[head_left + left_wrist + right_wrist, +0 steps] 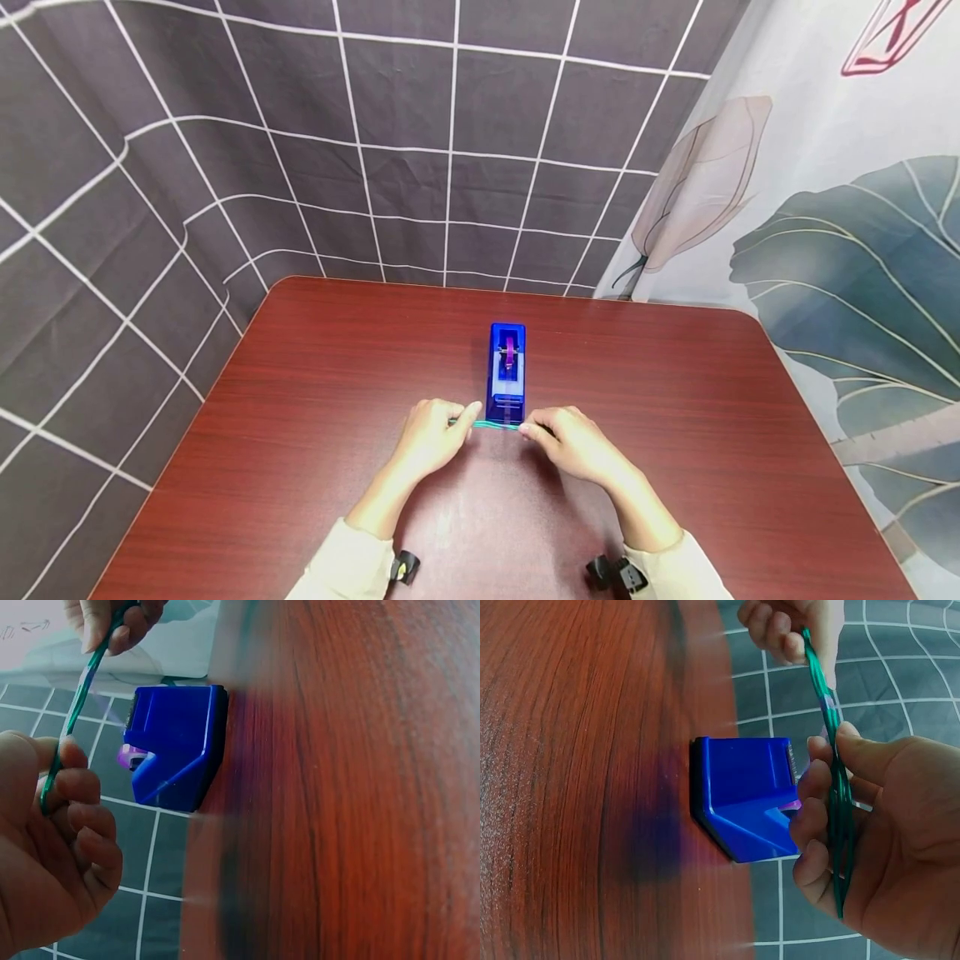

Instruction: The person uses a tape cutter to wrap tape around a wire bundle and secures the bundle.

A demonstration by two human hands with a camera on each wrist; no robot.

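Note:
A blue tape dispenser (507, 375) with a purple tape roll (510, 353) stands on the table, its cutter end toward the person. Just in front of that end, a bundle of thin green strands (497, 426) is stretched between both hands. My left hand (435, 437) pinches one end between thumb and fingers; my right hand (573, 442) pinches the other. In the right wrist view, loose strands (841, 862) spread over the right palm. A shiny, purplish band of tape (828, 703) lies on the bundle between the hands, and a faint clear strip runs toward the dispenser.
The reddish-brown wooden table (337, 358) has rounded far corners. A dark grey curtain with white grid lines (405, 175) hangs behind and to the left. On the right hangs a pale curtain with large leaf prints (847, 275). Both wrists carry small black devices (405, 567).

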